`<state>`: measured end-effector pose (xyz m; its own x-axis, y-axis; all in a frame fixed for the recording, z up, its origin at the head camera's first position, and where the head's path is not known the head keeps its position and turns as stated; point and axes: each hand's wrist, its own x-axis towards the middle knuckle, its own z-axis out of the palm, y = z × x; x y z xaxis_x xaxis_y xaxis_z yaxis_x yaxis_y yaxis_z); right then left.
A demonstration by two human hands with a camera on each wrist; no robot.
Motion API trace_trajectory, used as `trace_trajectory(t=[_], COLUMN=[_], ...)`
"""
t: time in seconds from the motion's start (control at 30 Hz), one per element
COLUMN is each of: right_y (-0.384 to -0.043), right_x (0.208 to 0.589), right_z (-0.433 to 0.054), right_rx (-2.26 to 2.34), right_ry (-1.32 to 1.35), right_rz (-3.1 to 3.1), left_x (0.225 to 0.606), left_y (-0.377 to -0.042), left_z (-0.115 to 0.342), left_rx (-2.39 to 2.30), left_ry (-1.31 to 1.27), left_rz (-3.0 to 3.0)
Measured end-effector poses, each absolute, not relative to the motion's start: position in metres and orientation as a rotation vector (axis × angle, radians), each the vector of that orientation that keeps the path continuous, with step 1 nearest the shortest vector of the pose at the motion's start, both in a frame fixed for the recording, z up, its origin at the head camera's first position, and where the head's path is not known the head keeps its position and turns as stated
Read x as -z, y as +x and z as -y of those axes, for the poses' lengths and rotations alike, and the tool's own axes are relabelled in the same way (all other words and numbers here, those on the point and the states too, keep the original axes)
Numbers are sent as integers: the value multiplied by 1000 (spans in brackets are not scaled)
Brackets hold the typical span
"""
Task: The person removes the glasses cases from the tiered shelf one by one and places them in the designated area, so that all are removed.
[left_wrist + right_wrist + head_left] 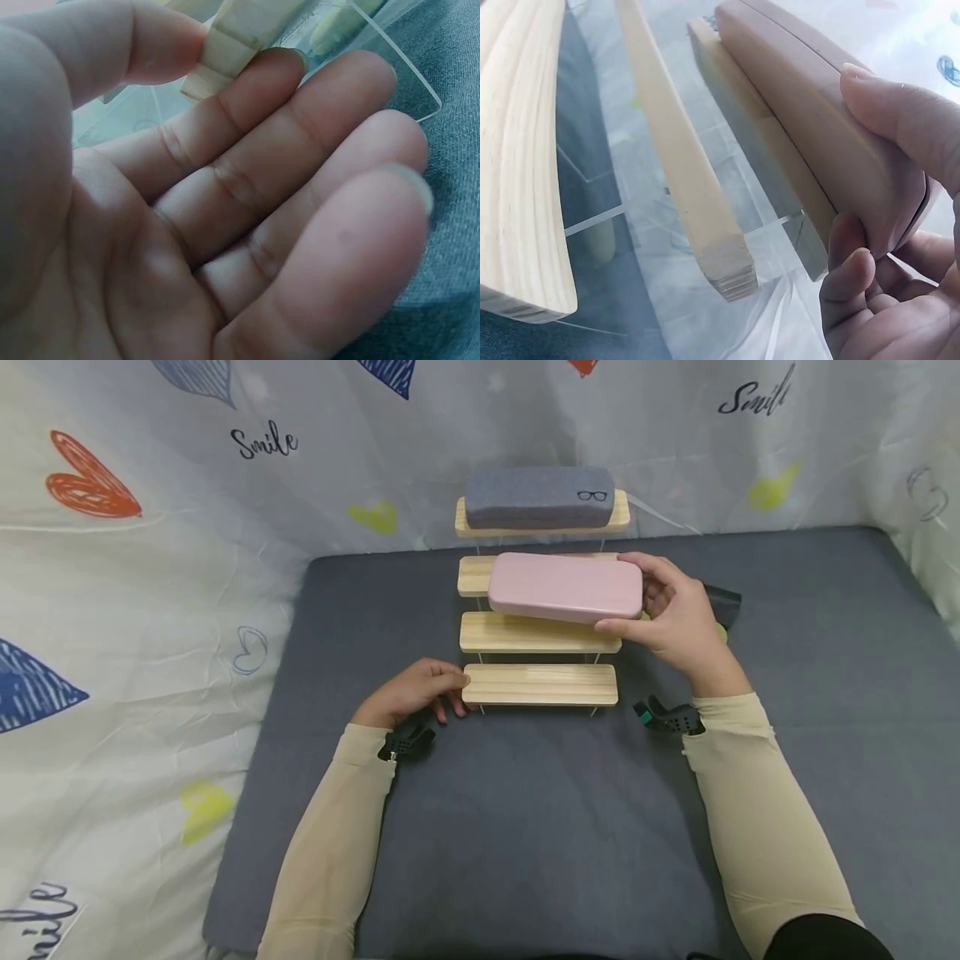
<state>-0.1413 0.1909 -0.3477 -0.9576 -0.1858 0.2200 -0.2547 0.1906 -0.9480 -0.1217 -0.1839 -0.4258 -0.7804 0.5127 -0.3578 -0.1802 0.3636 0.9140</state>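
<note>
Pale cloth [322, 493] printed with hearts and "Smile" is hanging behind your grey worktop [525, 827]. Near the worktop's far edge, between its 2 far corners, a stepped stand [540, 633] of 4 wooden boards is standing on clear supports.

Over on the left, your left hand [420, 689] is pinching the left end of the lowest board [540, 685] between thumb and index finger; its other fingers are curving free. And your right hand [667, 614] is doing the fine work, clamping the right end of the pink case [565, 585], thumb at the near corner, fingers at the far 1!

That case is lying askew at the 2nd board [472, 578] from the top, overhanging its right end; whether its full weight is resting there, you aren't getting to see. Above, a grey-blue glasses case [525, 497] is occupying the top board [621, 514].

You're apparently positioning the pink case, though setting down and lifting off are looking alike here. If you're placing it, the move is calling for easing it left, squaring it to the board's edges, and only then loosening your right fingers, with your left pinch steadying the stand.
</note>
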Motion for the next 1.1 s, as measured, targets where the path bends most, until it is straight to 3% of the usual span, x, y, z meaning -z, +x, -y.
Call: trace_trajectory(t=[1.1], right_y=[-140], right_x=[343], right_z=[-196], right_rx=[-2110], right_ry=[454], right_rz=[2211], left_x=[427], left_y=[-124], left_z=[184], left_rx=[-1454], left_ry=[285], left_rz=[-1999])
